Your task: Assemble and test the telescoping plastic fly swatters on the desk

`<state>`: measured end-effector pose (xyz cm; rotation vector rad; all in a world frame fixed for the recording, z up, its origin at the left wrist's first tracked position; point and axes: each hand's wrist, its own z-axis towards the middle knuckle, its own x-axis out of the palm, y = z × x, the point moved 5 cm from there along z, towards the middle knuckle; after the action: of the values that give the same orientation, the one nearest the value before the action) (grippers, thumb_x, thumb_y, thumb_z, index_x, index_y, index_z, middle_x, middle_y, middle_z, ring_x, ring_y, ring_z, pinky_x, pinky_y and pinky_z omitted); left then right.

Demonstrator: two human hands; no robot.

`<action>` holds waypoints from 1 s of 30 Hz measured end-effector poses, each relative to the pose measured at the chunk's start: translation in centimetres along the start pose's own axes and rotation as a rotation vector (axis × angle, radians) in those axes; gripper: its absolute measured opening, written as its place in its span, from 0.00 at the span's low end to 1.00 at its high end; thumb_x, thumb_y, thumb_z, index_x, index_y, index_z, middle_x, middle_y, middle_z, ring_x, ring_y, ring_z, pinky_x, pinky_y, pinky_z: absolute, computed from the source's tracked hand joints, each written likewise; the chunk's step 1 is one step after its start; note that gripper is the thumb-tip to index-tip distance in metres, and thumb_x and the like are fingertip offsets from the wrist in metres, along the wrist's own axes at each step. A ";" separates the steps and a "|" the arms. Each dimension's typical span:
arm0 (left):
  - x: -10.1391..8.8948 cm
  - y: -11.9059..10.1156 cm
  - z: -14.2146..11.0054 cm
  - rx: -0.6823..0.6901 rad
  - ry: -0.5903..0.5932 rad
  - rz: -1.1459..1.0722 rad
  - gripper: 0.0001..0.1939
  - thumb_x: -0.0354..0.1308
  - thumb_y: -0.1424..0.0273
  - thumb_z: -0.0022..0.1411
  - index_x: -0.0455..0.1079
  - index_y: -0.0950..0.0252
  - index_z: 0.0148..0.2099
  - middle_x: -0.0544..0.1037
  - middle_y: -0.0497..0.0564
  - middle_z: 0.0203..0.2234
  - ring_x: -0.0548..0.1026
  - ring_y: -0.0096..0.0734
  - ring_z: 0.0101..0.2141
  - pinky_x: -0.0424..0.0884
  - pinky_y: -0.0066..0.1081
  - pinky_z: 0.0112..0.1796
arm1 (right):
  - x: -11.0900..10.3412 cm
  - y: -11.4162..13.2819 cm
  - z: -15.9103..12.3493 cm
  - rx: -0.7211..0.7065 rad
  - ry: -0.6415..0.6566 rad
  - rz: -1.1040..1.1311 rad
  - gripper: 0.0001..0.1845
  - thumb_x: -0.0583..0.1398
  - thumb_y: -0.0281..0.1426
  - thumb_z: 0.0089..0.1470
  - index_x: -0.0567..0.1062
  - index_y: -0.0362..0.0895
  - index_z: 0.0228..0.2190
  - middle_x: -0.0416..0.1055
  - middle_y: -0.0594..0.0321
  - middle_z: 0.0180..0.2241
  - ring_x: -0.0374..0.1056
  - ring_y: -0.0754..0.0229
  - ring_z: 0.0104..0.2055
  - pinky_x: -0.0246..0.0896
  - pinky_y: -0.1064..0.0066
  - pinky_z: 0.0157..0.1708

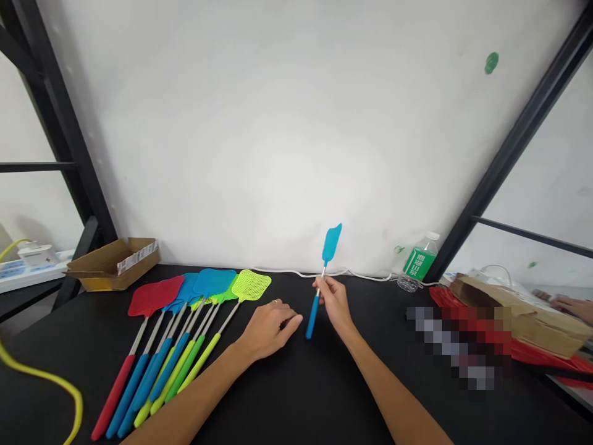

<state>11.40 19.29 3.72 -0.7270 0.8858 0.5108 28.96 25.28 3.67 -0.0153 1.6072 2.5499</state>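
Observation:
My right hand (332,301) is closed around the metal shaft of a blue fly swatter (332,242), holding it nearly upright with the head up and the blue handle end touching the black table (296,395). My left hand (267,326) rests palm down on the table just left of the handle, fingers loosely curled and holding nothing; a ring shows on one finger. To the left lies a fanned row of several fly swatters (185,327) in red, blue and green, heads toward the wall.
A cardboard box (111,262) sits at the back left. A green-labelled water bottle (418,262) stands at the back right by a white cable. Cardboard and red material (519,321) lie right, with another person's hand (572,306) beyond. A yellow cable (50,383) curls at left.

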 end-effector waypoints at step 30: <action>1.2 5.0 -1.0 -0.435 -0.029 0.449 0.26 0.46 0.54 0.70 0.70 0.61 0.62 0.66 0.60 0.64 0.60 0.64 0.64 0.57 0.58 0.60 | -7.2 -1.1 0.8 0.306 0.211 -1.378 0.20 0.57 0.24 0.56 0.77 0.50 0.48 0.76 0.55 0.46 0.71 0.49 0.49 0.59 0.65 0.40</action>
<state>8.23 21.92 0.53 -0.9126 0.9235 1.1349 36.29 25.75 3.59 -0.9856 1.2493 1.2476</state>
